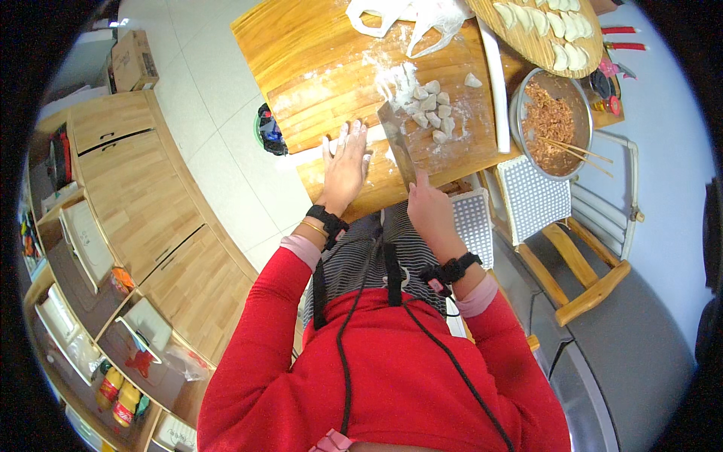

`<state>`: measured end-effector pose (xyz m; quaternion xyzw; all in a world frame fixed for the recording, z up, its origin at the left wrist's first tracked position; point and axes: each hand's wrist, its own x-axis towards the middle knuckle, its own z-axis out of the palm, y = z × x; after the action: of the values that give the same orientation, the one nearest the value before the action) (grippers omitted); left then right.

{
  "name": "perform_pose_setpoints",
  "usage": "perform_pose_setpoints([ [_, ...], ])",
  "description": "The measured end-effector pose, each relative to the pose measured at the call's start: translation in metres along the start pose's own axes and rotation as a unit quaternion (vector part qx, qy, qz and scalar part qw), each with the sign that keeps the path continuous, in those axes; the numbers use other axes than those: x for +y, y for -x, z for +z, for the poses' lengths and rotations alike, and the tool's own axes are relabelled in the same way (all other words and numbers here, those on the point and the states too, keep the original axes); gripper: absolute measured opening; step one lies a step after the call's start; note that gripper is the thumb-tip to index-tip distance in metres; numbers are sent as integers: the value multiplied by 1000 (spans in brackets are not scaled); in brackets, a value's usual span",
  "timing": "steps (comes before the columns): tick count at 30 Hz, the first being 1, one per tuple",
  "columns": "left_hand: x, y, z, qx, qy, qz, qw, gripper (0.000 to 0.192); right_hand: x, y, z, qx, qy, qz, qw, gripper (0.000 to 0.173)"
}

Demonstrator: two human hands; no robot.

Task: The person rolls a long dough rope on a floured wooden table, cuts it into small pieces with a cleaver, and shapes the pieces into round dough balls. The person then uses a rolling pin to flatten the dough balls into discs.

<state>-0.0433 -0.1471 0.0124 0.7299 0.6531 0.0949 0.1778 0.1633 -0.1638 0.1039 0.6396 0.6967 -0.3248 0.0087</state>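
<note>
My left hand (345, 164), floury at the fingertips, lies palm down over a pale dough rope (374, 134) and holds it against the wooden board (469, 152). The rope's other end (305, 156) reaches the table's left edge. My right hand (429, 203) grips a kitchen cleaver (397, 144), its forefinger extended along the blade. The blade stands at the rope's right end; whether it touches the dough is unclear. Several cut dough pieces (433, 104) lie right of the blade, one piece (473, 80) apart from them. Loose flour (398, 82) is spread above the blade.
Beyond the board are a white plastic bag (435, 25), a white rod (497, 90) and a woven tray (534, 48) of dumplings (539, 21). A metal bowl (514, 113) holds ground filling (551, 121) and chopsticks (582, 151). Chairs (536, 198) stand right, wooden cabinets (147, 192) left.
</note>
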Motion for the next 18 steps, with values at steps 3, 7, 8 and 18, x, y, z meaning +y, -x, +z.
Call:
perform_pose_setpoints([
  [3, -3, 0, 1, -27, 1, 1, 1000, 64, 1, -8, 12, -15, 40, 0, 999, 29],
  [7, -11, -3, 2, 15, 35, -9, 999, 65, 2, -11, 36, -29, 60, 13, 998, 30],
  [8, -13, -2, 2, 15, 19, -13, 1000, 66, 3, -12, 40, -32, 66, 16, 997, 30],
  [18, -3, 49, -4, -63, -54, 30, 996, 74, 13, 5, 18, 18, -9, 16, 1000, 37],
])
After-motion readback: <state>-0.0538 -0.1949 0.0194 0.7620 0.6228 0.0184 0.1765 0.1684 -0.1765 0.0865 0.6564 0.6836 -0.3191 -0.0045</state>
